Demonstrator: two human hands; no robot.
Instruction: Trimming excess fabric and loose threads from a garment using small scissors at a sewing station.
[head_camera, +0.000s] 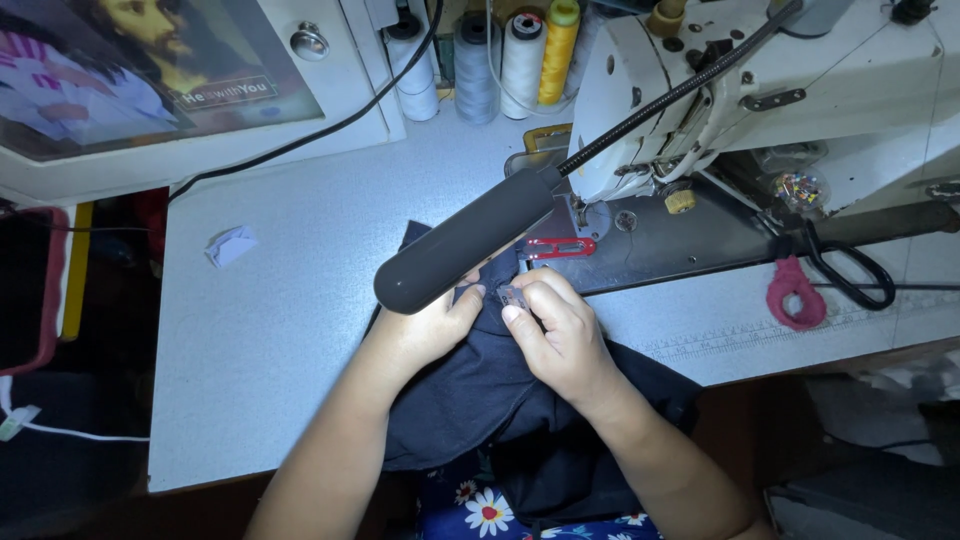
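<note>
Where lamp overhangs, hands on dark cloth

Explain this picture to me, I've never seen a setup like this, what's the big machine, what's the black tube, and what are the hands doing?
This is one view from a camera worn on the person's head, looking down at their own two hands. The white machine is a sewing machine standing on a pale table. The black tube is a lamp on a bendy neck, lighting the work. Both hands pinch dark fabric just in front of the needle area: the left hand holds the cloth, and the right hand pinches a small pale piece against it; what it is cannot be told. Nearby lie red snips, black scissors with a pink ring, thread spools at the back, and a scrap of paper.
</note>
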